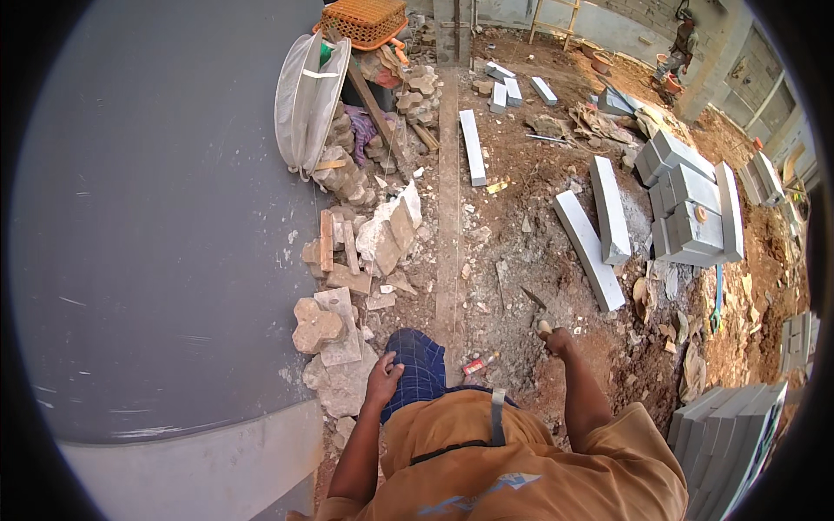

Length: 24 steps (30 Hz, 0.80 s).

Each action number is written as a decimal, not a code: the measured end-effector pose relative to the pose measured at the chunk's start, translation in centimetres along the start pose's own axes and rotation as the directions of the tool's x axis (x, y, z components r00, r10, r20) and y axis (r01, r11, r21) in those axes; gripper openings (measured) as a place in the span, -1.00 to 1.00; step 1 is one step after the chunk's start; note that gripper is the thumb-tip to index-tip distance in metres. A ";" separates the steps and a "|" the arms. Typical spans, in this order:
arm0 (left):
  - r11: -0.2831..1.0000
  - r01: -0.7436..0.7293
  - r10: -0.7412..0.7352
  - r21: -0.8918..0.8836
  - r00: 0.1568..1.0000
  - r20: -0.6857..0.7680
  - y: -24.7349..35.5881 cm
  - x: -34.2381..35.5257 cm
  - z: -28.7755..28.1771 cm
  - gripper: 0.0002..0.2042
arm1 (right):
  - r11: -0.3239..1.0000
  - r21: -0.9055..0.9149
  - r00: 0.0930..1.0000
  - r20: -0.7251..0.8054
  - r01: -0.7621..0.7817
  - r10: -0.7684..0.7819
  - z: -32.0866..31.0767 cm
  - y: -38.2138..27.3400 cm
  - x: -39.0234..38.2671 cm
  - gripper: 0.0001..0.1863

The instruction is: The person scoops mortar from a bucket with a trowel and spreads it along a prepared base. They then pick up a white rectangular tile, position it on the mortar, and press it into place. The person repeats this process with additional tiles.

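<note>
My right hand (pixel 559 342) is closed round the wooden handle of a trowel (pixel 535 300). Its narrow metal blade points up and to the left, over rubble-strewn ground. Against the blue checked cloth over my knee (pixel 415 369) rests my left hand (pixel 383 380), holding nothing, its thumb and fingers apart. A small red and white bottle or packet (pixel 476 364) lies on the soil between my two arms. Ahead of me a narrow concrete strip (pixel 449 200) runs away along the ground, with a thin line stretched near it.
A large grey panel (pixel 165 217) fills the left. Beside it lie hexagonal pavers (pixel 318 326), broken slabs, planks and an orange basket (pixel 363 19). Long pale blocks (pixel 591 252) lie at right, near a block stack (pixel 691 213). Another person (pixel 683 45) stands far right.
</note>
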State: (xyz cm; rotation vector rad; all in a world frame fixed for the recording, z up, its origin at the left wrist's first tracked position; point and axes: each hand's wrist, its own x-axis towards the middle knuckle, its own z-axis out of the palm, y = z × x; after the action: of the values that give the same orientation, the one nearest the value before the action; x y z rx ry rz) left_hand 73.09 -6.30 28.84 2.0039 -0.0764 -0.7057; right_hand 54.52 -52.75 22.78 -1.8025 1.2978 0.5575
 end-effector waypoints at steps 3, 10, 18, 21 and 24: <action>0.995 -0.059 0.056 0.077 0.997 0.046 -2.7 7.2 1.3 -0.44 | 0.956 0.292 0.999 0.031 0.021 -0.031 0.0 -6.2 1.0 -0.49; 0.907 -0.088 -0.056 0.412 0.944 0.325 -3.0 21.7 0.5 -0.43 | 0.995 -0.066 0.980 0.178 -0.078 0.088 4.8 -14.6 3.1 -0.53; 0.799 -0.079 -0.230 0.596 0.876 0.424 -9.3 29.9 2.8 -0.23 | 0.991 -0.017 0.957 0.259 -0.132 0.131 13.3 -26.0 13.2 -0.52; 0.768 0.053 -0.355 0.638 0.864 0.356 -11.9 28.1 6.1 -0.16 | 0.965 -0.257 0.967 0.254 0.060 0.007 19.6 -26.2 23.8 -0.41; 0.727 0.238 -0.498 0.644 0.829 0.255 -14.4 30.1 9.6 -0.17 | 0.902 -0.381 0.975 0.164 0.203 -0.150 24.5 -29.8 32.8 -0.40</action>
State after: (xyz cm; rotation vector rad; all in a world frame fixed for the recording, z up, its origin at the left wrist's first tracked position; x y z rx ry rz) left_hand 89.88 -16.31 0.11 2.4562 -0.1540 -1.5333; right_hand 96.78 -47.12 -4.57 -2.1470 0.9648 0.8696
